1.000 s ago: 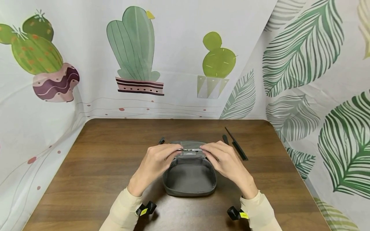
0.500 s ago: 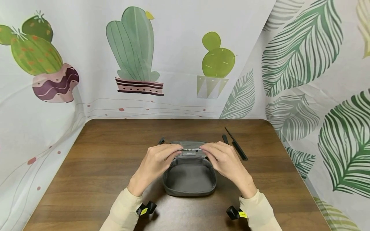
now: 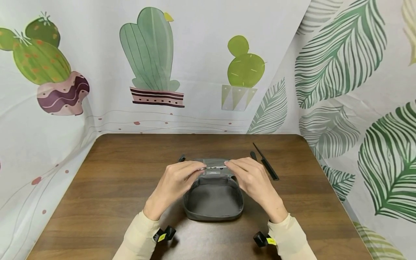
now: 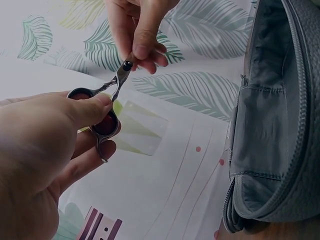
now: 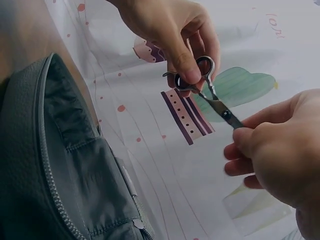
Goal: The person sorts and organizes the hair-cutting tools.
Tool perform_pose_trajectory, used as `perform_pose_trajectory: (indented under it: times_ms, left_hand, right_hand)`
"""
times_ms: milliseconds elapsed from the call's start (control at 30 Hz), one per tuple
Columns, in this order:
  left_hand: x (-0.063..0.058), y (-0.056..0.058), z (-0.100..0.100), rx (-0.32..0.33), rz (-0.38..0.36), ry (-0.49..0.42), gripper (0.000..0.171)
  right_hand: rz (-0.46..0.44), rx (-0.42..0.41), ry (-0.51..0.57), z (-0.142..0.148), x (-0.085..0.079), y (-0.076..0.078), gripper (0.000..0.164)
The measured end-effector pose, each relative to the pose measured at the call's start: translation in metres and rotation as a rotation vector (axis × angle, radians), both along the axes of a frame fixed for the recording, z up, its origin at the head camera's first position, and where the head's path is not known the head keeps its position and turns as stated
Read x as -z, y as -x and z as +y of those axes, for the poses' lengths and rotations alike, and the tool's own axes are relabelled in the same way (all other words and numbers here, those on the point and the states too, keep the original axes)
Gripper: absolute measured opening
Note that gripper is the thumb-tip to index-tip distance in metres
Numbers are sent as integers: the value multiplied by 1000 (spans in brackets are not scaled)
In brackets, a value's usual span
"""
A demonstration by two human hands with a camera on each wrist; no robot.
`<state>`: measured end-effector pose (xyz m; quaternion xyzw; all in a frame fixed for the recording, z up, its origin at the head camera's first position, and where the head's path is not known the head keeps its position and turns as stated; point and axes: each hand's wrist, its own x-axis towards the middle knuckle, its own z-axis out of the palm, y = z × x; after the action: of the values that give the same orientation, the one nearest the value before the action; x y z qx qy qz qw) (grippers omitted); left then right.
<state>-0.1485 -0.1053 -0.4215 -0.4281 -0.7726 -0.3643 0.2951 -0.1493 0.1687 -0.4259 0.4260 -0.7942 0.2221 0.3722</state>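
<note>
A pair of silver hairdressing scissors (image 3: 214, 167) is held level between both hands, above the far side of an open grey zippered case (image 3: 213, 219). In the left wrist view my left hand (image 4: 55, 135) grips the finger rings of the scissors (image 4: 118, 85), thumb on top. My right hand (image 5: 280, 145) pinches the blades just past the pivot screw in the right wrist view, hiding the tips. From the head view, my left hand (image 3: 175, 184) and right hand (image 3: 255, 182) flank the case, whose lid leans back behind the scissors.
On the wooden table (image 3: 113, 187), a black tail comb (image 3: 269, 169) and a short black item (image 3: 253, 155) lie right of the case. A small dark object (image 3: 181, 158) lies behind my left hand. A printed cloth (image 3: 201, 65) hangs behind the table.
My right hand has shifted very slightly left and up along the scissors. The left hand and the case look unmoved.
</note>
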Motion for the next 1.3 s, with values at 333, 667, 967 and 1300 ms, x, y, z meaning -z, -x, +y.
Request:
perform_pose_trajectory:
  times_ms: [333, 667, 967, 1300]
  left_hand:
    - [-4, -5, 1, -7, -119, 13, 46]
    - [-5, -10, -4, -74, -287, 141, 61]
    - [-5, -10, -6, -71, -317, 161, 47]
    - [-3, -6, -8, -51, -293, 170, 33]
  right_hand:
    - [216, -3, 52, 0, -7, 2, 41]
    - [331, -44, 39, -6, -11, 3, 36]
    - [378, -77, 30, -11, -13, 3, 20]
    - [351, -101, 20, -15, -11, 2, 20]
